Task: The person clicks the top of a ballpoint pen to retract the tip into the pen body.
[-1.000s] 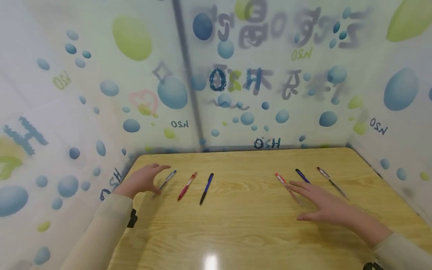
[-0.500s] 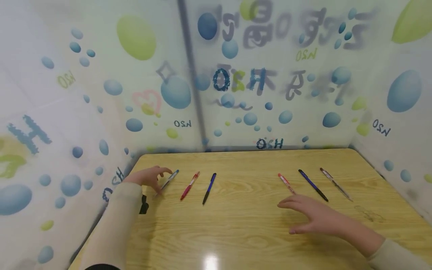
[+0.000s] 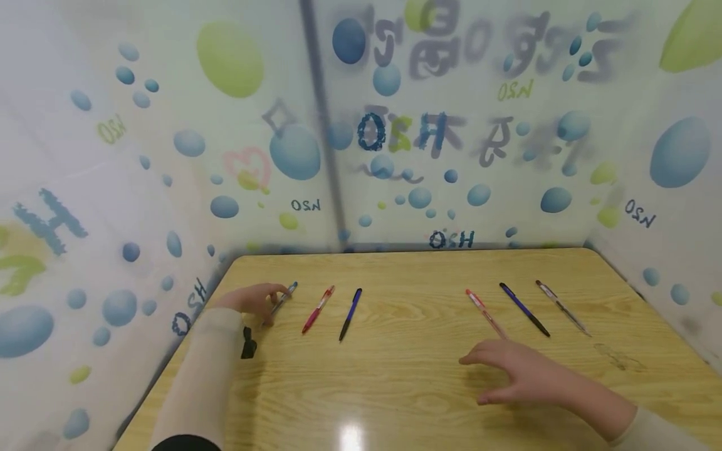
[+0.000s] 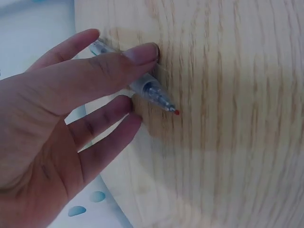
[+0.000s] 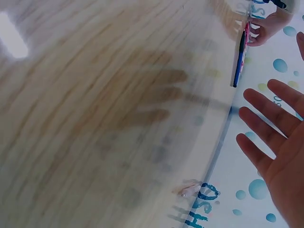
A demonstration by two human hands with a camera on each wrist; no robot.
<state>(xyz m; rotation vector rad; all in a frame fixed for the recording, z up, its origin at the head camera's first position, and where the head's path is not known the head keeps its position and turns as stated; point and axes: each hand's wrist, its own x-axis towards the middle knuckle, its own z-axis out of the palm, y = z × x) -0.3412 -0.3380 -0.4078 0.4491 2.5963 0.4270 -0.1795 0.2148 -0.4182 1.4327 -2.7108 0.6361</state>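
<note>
In the head view my left hand (image 3: 256, 300) curls over a clear-barrelled pen (image 3: 284, 297) with a blue end, at the table's left. The left wrist view shows the thumb (image 4: 142, 53) across this pen (image 4: 151, 91), fingers on its other side; its pointed tip has a red dot. A red pen (image 3: 318, 309) and a blue-and-black pen (image 3: 351, 314) lie just right of that hand. My right hand (image 3: 524, 373) hovers with fingers spread, holding nothing, in front of a red-capped clear pen (image 3: 485, 312). Beyond lie a dark blue pen (image 3: 524, 309) and a brown-ended clear pen (image 3: 562, 307).
The wooden table (image 3: 406, 388) has rounded far corners. Pale walls (image 3: 485, 163) with blue and green spots enclose its back and sides. A dark scribble mark (image 3: 619, 357) is on the tabletop at the right.
My left hand has closed in on the clear pen, its fingers curling over it. The right hand has drawn back and left, uncovering the dark blue pen and more of the red-capped one.
</note>
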